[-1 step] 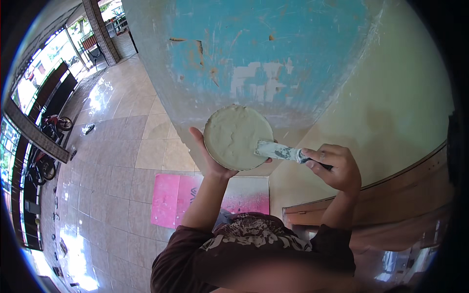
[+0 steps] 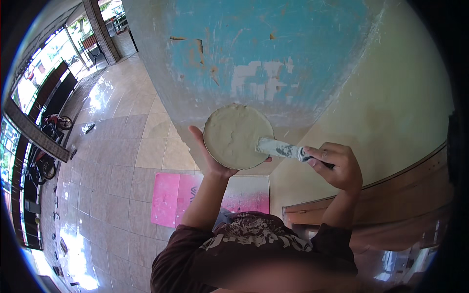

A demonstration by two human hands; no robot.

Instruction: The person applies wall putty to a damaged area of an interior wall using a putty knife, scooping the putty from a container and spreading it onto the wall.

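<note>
A round, shallow container of smooth greyish-beige paste (image 2: 229,136) rests in my left hand (image 2: 212,161), whose thumb is at its left side and fingertips at the right. My right hand (image 2: 337,166) grips the dark handle of a putty knife (image 2: 278,149); the pale-smeared blade touches the paste near the container's right edge. Beyond them stands a wall (image 2: 293,34) with scuffed turquoise paint, pale patches and chipped spots.
A pink and white board (image 2: 166,200) lies on the tiled floor (image 2: 117,185) below. A pale green wall (image 2: 395,88) and brown wooden furniture (image 2: 400,195) are at the right. Motorcycles (image 2: 46,166), a gate and a pillar (image 2: 97,29) line the left.
</note>
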